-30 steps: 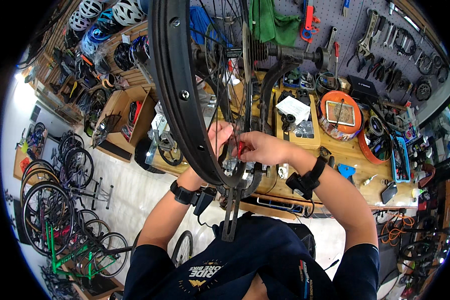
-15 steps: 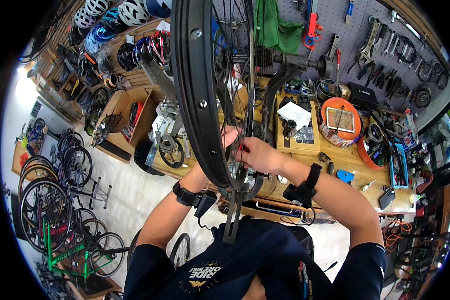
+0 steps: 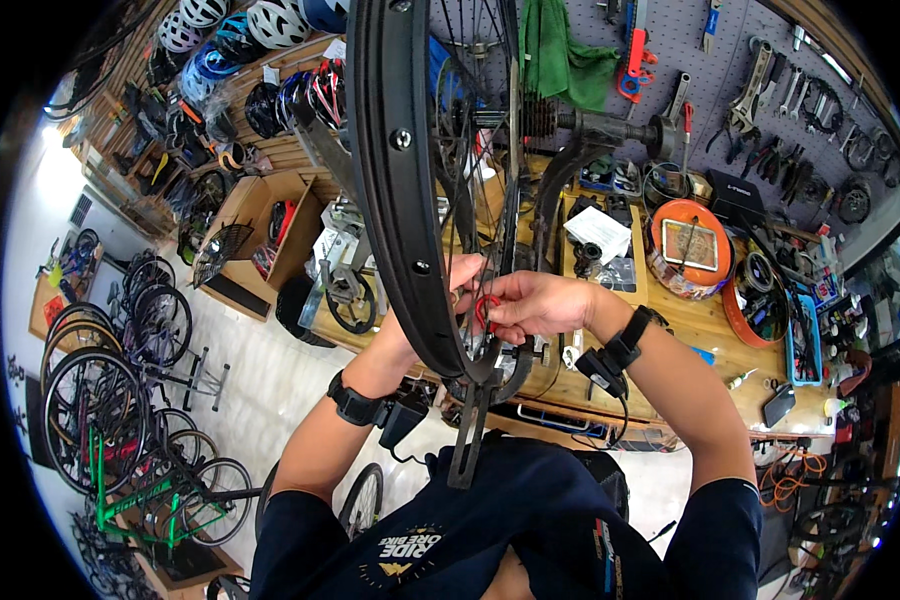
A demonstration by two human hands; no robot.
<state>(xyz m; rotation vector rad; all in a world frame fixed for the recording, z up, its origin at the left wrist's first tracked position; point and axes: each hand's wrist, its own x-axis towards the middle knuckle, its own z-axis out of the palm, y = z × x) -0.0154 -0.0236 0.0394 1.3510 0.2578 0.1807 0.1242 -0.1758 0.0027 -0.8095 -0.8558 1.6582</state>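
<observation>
A bicycle wheel (image 3: 395, 180) with a black rim and thin spokes stands upright before me in a dark metal truing stand (image 3: 560, 180). My right hand (image 3: 545, 303) is at the lower right of the wheel, thumb and fingers closed on a small red round spoke wrench (image 3: 486, 312) among the spokes near the rim. Beyond the rim, my left hand (image 3: 465, 270) reaches in from the left, its fingertips by the spokes and close to the right hand's. The rim hides most of that hand, so its grip is unclear. A cassette (image 3: 540, 118) sits at the hub.
The wooden workbench (image 3: 660, 345) carries a cardboard box with parts (image 3: 600, 240), an orange bowl (image 3: 670, 215) and a blue tray (image 3: 802, 340). Tools and a green cloth (image 3: 565, 60) hang on the pegboard. An open carton (image 3: 255, 235) and several bicycles stand at left.
My right hand has turned and drawn slightly back, its fingers opening out more, so the red spoke wrench shows more. The whole view has shifted slightly; the left hand stays by the spokes.
</observation>
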